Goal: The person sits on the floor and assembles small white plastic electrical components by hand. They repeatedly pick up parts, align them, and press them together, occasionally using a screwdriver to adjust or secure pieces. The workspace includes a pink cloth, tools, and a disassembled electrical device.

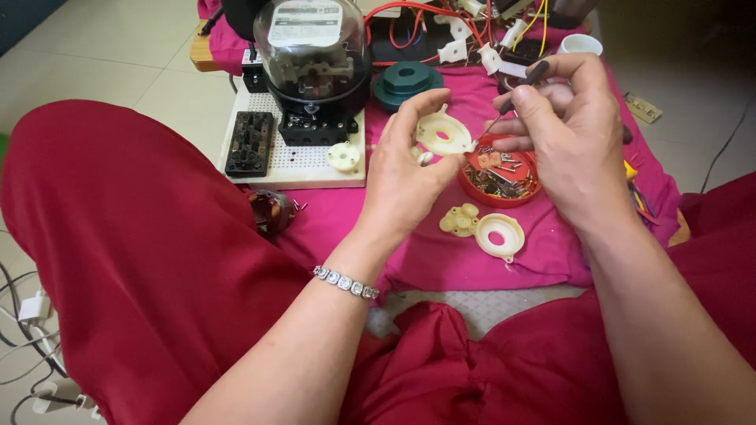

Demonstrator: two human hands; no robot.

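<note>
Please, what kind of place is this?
Probably a home repair spot on a tiled floor: a glass-domed electricity meter on a white perforated board, tangled red and yellow wires, a red dish of small metal parts.

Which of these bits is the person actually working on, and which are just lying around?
In hand:
left hand holding a cream disc
right hand holding a thin screwdriver

Lying about:
red dish of small metal parts
cream ring
glass-domed meter
green ring

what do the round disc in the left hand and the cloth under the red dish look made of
Disc: likely moulded plastic, cream, smooth matte, with a clean round centre hole. Cloth: woven fabric, magenta, soft and creased at its edges. Red dish: probably glossy plastic.
</note>
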